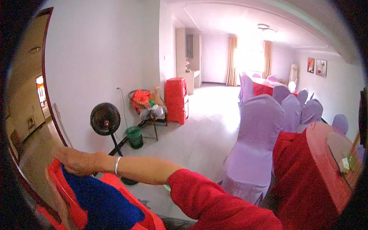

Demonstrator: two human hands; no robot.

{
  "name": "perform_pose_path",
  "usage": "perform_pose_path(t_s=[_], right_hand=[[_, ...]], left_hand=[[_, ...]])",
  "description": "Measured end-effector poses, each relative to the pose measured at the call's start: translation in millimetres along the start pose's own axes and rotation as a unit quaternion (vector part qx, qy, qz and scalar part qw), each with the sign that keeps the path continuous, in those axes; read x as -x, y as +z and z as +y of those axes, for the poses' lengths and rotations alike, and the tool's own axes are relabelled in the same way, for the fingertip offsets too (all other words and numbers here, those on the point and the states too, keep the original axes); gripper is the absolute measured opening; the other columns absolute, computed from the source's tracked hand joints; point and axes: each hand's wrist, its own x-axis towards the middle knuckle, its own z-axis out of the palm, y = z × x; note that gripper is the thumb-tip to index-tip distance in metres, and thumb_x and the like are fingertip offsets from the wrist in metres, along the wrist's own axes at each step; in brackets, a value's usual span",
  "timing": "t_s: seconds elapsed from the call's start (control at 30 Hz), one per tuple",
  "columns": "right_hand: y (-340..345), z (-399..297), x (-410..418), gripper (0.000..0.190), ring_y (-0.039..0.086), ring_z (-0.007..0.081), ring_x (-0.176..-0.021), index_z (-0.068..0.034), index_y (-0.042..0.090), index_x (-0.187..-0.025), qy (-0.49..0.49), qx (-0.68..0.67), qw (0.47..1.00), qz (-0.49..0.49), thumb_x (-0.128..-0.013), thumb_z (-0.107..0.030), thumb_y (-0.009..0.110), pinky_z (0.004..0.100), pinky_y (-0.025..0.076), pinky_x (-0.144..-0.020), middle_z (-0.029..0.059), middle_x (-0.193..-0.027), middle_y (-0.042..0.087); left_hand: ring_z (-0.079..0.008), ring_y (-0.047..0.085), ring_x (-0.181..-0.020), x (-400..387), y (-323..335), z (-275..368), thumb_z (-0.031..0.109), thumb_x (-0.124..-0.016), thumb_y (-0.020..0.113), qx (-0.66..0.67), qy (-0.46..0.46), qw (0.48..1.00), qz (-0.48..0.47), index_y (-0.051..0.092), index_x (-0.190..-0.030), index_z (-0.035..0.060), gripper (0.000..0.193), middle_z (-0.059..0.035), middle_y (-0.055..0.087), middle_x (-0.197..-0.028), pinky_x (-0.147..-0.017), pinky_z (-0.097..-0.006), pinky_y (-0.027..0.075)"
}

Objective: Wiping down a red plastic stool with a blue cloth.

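My right hand [82, 162], with a silver bangle at its wrist and a red sleeve on the arm, reaches across to the left. It grips a dark blue cloth [100, 198] at the upper rim of a red plastic stool [77, 214]. The cloth drapes over the stool and hides much of it. Along the stool's outer left side is my left hand [59, 195], blurred and partly cut off at the lower edge, holding the red plastic.
A black fan [105, 118] stands by the wall near a green bucket [134, 137], a chair with bags [148, 105] and stacked red stools [176, 100]. Right are lavender-covered chairs [258, 123] and a red-clothed table [302, 172] with a glass turntable [339, 146]. A doorway [49, 72] opens left.
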Motion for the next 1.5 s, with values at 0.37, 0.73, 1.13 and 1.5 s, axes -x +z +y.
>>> perform_pose_path(t_s=[0.37,0.73,1.13,1.5], right_hand=[[22.0,10.8,13.4,0.049,0.047,0.0402,-0.101,0.008,0.037,-0.121,0.069,0.076,0.994,0.043,-0.073,-0.001,0.046,0.0441,0.038,-0.092,0.0255,-0.106,0.047],[-19.6,-2.4,30.2,0.044,0.05,0.0366,-0.101,0.0,0.046,-0.116,0.062,0.0,0.993,0.105,-0.072,0.0,0.046,0.0402,0.039,-0.093,0.0204,-0.106,0.051],[-13.0,-12.0,4.6,0.042,0.058,0.0252,-0.096,0.001,0.05,-0.116,0.085,-0.052,0.989,0.106,-0.074,-0.002,0.05,0.0338,0.043,-0.087,0.0154,-0.104,0.058],[-12.4,-23.2,-36.8,0.017,0.059,0.0396,-0.08,0.003,0.061,-0.074,0.036,0.109,0.984,-0.136,-0.071,-0.011,0.053,0.0472,0.049,-0.07,0.0249,-0.083,0.059]], left_hand=[[-0.0288,0.017,-0.136,12.9,30.0,28.3,0.043,-0.095,0.027,-0.185,-0.073,0.979,-0.034,0.018,-0.142,0.0029,0.062,-0.0167,0.022,-0.146,-0.112,-0.0399,0.012],[-0.0307,0.027,-0.133,17.8,99.4,127.5,0.038,-0.096,0.033,-0.155,-0.046,0.986,-0.025,0.019,-0.138,-0.0021,0.06,-0.0241,0.027,-0.141,-0.108,-0.0349,0.02],[-0.0344,0.028,-0.132,14.7,78.6,140.3,0.044,-0.095,0.033,-0.17,-0.064,0.983,-0.006,0.02,-0.139,-0.0011,0.064,-0.0255,0.028,-0.141,-0.107,-0.0372,0.022],[-0.0322,0.024,-0.133,7.9,62.4,36.3,0.025,-0.097,0.033,-0.59,0.204,0.768,-0.144,0.027,-0.137,-0.0019,0.048,-0.0217,0.027,-0.142,-0.11,-0.0395,0.018]])
